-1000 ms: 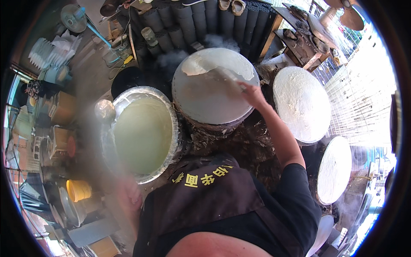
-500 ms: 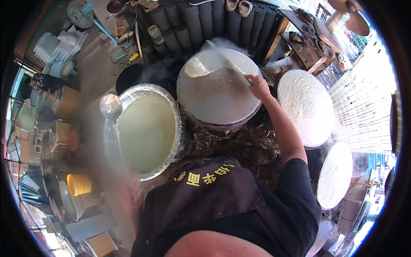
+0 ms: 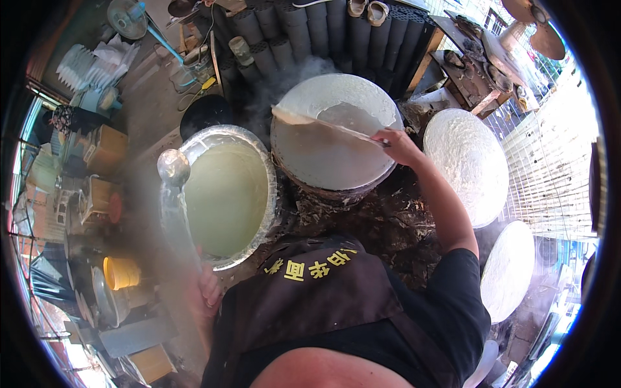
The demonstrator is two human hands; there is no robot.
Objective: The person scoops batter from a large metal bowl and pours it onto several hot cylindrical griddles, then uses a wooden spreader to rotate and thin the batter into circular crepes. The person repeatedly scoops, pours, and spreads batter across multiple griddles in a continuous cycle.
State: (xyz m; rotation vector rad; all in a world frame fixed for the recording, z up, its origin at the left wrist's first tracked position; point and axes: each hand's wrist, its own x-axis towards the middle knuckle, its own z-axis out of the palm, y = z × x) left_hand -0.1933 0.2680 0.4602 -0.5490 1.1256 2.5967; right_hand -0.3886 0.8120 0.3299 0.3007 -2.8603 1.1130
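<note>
- Right hand (image 3: 396, 143): fingers closed around a long flat stick (image 3: 326, 123) lying across the steaming round cloth-topped pot (image 3: 336, 155).
- Left hand (image 3: 208, 289): fingers wrapped round a ladle (image 3: 173, 169) beside the batter basin (image 3: 226, 197).
- Yellow cup (image 3: 121, 272) at left.

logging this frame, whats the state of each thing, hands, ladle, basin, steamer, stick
left hand: gripping the ladle handle
ladle: raised beside the basin
basin: nearly full of pale batter
right hand: holding the flat stick
flat stick: lying across the steamer
steamer: steaming, thin sheet on top
</note>
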